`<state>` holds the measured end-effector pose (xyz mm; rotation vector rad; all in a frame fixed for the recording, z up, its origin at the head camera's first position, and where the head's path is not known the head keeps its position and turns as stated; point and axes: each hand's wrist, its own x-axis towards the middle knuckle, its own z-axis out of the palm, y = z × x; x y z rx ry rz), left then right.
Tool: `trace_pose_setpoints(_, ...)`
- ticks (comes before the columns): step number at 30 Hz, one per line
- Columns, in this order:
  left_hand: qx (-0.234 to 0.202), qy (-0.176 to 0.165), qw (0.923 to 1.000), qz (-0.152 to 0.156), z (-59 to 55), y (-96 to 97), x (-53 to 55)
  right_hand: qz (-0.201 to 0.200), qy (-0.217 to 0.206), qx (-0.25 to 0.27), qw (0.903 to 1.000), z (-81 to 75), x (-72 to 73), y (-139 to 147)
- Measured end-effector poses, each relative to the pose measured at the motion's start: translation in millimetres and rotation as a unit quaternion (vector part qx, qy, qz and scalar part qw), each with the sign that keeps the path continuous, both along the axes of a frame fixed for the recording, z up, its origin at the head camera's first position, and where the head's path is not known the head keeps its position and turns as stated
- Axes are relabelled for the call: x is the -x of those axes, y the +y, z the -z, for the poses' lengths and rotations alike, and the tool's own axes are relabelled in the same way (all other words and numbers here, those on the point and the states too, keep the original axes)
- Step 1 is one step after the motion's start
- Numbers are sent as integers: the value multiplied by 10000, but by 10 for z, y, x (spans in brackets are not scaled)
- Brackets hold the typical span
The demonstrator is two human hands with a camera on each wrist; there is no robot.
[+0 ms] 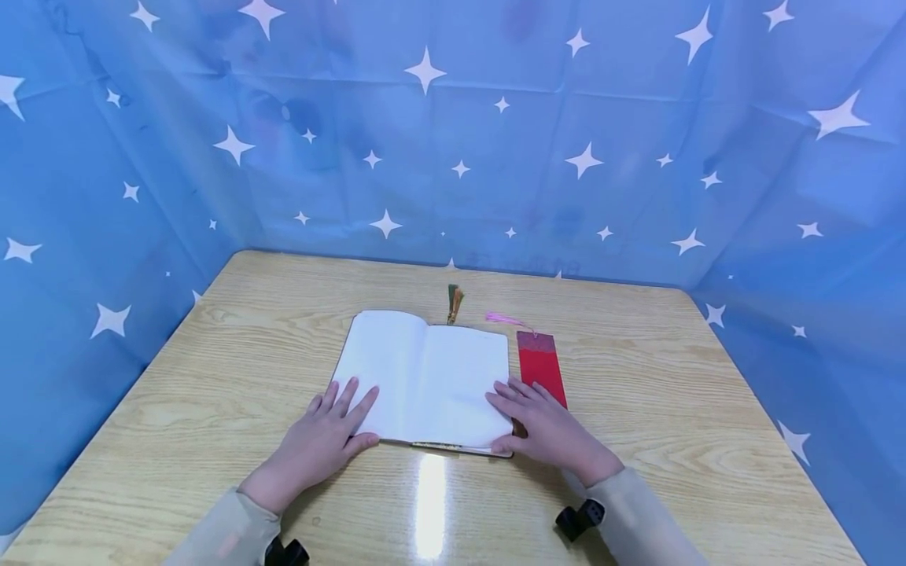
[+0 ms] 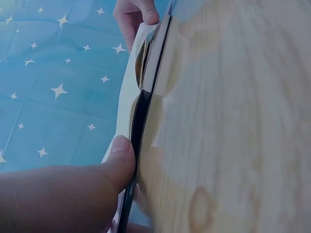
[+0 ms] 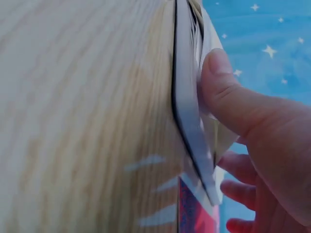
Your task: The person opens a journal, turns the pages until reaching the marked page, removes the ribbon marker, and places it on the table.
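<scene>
An open notebook [image 1: 463,377] with blank white pages lies on the table, its dark cover showing along the near edge. My left hand [image 1: 322,440] rests on the lower left page, fingers spread, with the thumb along the near edge. On the lower right side, my right hand [image 1: 541,424] touches the page with extended fingers, its thumb at the near corner. Some page edges stand slightly apart beside the right thumb [image 3: 221,73]. A gold-brown strip [image 2: 142,60] shows between the pages at the near edge. Green and orange tassels [image 1: 454,303] stick out beyond the far edge.
Right of the notebook lies a red bookmark [image 1: 541,369] with a pink tassel [image 1: 506,318], its near end partly covered by the right hand. The wooden table [image 1: 708,440] is bordered by a blue star-patterned cloth [image 1: 481,196] at the back and sides.
</scene>
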<state>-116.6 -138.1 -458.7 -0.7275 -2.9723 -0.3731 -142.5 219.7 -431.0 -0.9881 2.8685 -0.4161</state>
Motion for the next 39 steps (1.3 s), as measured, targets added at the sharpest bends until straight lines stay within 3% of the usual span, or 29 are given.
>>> trace_pose_setpoints(10,267,242,9993,-29,-111,32,6,154,357,348,9986,-127,-70,-64)
trace_pose_setpoints(21,70,528,9986,14,-134,67,12,102,1271,622,9899,-156,-87,-205)
trace_pose_setpoints(31,163,553,9983,-6,-132,79,11,113,1056,1030,9890,-160,-92,-354)
trace_pose_setpoints(39,200,765,9968,-116,-195,123,-5,69,931,1182,9886,-193,-74,-493)
